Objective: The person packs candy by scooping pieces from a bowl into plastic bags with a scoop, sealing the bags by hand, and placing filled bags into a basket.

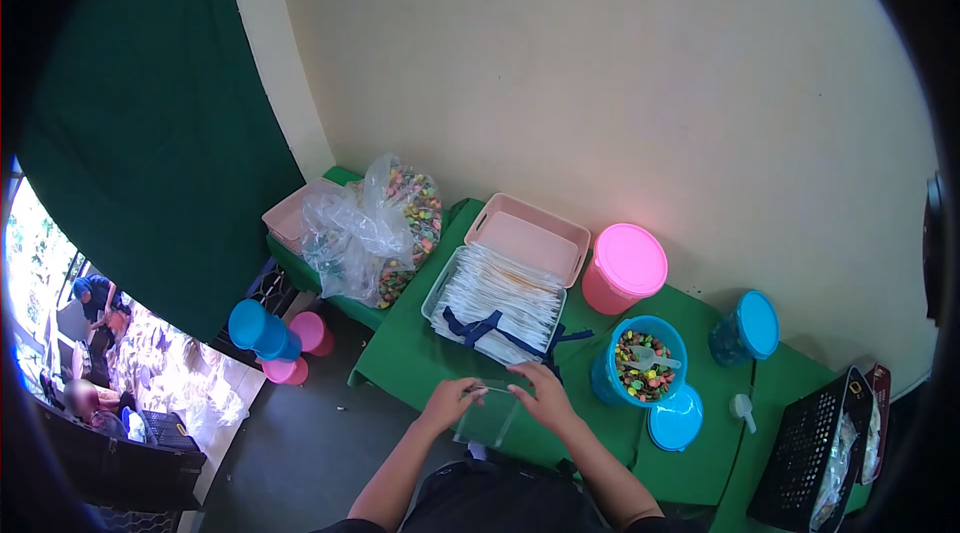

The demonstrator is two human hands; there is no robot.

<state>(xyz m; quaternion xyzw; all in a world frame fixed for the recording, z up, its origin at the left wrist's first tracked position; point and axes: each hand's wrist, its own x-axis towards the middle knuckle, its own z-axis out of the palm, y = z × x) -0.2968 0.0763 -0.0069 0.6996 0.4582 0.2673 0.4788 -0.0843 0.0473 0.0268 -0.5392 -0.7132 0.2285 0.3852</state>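
Observation:
A small clear plastic bag (pixel 488 425) hangs over the near edge of the green-covered table, its top edge stretched between my two hands. My left hand (pixel 452 405) pinches the upper left corner. At the other end, my right hand (pixel 543 400) has its fingers closed on the upper right part. Just beyond them is a tray (pixel 428 305) packed with a stack of white flat packets (pixel 500 293), a dark blue strap (pixel 470 325) lying across it. To the right stands an open blue tub (pixel 603 379) of multicoloured small pieces, with a white scoop (pixel 655 359) resting on top.
A blue lid (pixel 676 419) lies beside the tub. Behind are a pink lidded tub (pixel 628 268) and an empty pink tray (pixel 530 236). A blue-lidded tub (pixel 745 327), another scoop (pixel 742 411) and a black basket (pixel 808 453) stand right; filled plastic bags (pixel 375 228) left. People (pixel 95 298) are outside.

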